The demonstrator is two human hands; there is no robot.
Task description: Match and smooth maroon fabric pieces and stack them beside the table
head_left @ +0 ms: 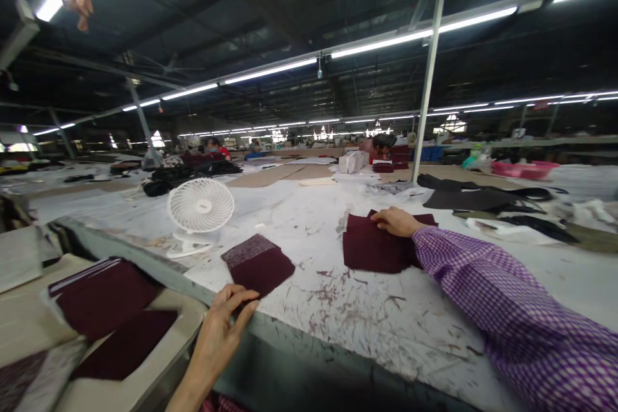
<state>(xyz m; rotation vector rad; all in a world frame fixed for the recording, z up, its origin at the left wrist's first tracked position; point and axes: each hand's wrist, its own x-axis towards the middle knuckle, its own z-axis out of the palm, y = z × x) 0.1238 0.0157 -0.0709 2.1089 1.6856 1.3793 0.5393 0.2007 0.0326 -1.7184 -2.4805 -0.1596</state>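
Observation:
A maroon fabric piece point(263, 270) with a speckled grey-maroon band along its far side lies at the table's near edge. At its near corner, my left hand point(224, 318) has thumb and index finger almost together, pinching the edge. Farther right is a pile of maroon fabric pieces point(371, 248), its edges slightly uneven. My right hand point(398, 222), in a purple checked sleeve, reaches over this pile with bent fingers closed at the far edge of the top piece. The fingertips' undersides are hidden.
A white fan point(200, 206) stands left of the fabric on the paper-covered table point(309, 315), which is strewn with thread scraps. More maroon pieces point(106, 296) lie on a beige surface at lower left. A metal pole point(429, 71) rises behind; dark cloth point(473, 199) lies right.

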